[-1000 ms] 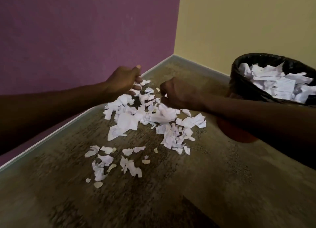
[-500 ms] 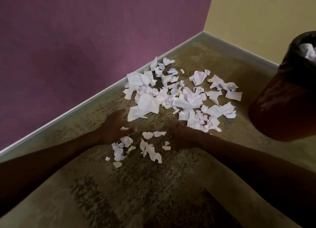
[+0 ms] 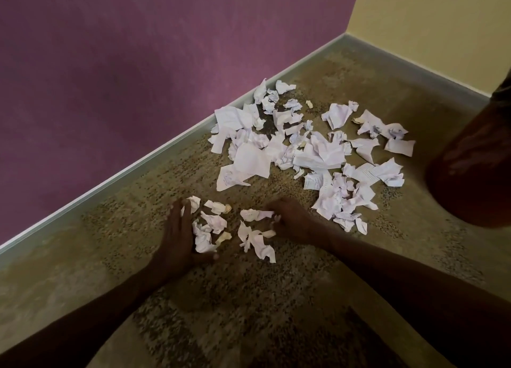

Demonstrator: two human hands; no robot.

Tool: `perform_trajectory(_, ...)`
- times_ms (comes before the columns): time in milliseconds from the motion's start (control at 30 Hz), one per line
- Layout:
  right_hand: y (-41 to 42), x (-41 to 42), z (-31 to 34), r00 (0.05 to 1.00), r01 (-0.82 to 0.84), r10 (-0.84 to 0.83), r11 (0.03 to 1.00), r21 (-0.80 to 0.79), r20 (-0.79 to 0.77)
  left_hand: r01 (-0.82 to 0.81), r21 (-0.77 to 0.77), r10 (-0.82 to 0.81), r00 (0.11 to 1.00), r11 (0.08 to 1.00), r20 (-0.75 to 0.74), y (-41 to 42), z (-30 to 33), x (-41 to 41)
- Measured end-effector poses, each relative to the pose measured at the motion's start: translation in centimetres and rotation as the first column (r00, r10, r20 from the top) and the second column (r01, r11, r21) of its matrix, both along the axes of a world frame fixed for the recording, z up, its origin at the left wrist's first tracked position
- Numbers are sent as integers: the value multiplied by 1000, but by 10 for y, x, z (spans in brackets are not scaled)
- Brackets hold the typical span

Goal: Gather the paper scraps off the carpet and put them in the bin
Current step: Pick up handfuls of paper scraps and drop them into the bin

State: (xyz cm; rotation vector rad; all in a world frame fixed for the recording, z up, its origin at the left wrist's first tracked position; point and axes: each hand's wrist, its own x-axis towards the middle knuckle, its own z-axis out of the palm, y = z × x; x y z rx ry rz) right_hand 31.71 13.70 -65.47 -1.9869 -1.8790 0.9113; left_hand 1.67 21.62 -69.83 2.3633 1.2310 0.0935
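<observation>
On carpet [image 3: 276, 298]: crumpled white paper scraps [image 3: 304, 152], scattered.

I am looking down into a corner of a furnished room, a home or small office, I cannot tell which: a purple wall [image 3: 124, 63] is meeting a yellow wall [image 3: 442, 22], a pale skirting board [image 3: 143, 166] is edging them, and brown carpet [image 3: 276, 298] is covering the floor.
</observation>
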Motion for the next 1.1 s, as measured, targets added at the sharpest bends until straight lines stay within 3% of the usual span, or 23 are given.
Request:
perform_trajectory(100, -5, -7, -1, 1000, -6, 9, 993, 121, -30, -69, -64, 74, 993, 996, 89, -5, 4, 7)
perform_trajectory(267, -24, -14, -6, 925, -203, 146, 970, 132, 352, -41, 91, 27, 988, 995, 152, -17, 6, 17)
perform_trajectory(400, -33, -32, -31, 967, -181, 138, 964, 193, 216, -57, 116, 41, 990, 992, 137, -1, 4, 40)
perform_trajectory(500, -29, -46, -42, 986, -113, 68, 945, 307, 152, 56, 209, -78, 992, 976, 98, 10, 3, 54)
perform_trajectory(700, -14, -56, -57, 986, -120, 54, 882, 456, 156, 134, 275, -189, 965, 952, 182, 30, 1, 65)
perform_trajectory(833, 0, -57, -49, 983, -89, 7, 891, 445, 183, 119, 326, -183, 968, 938, 173, 40, 7, 74)
perform_trajectory(933, 12, -57, -42, 981, -29, -58, 900, 436, 185, 35, 305, -92, 980, 952, 174, 47, 7, 75)
perform_trajectory(1100, 28, -55, -42, 953, -111, -18, 909, 402, 304, 21, 344, -96, 975, 939, 201, 55, 1, 72)
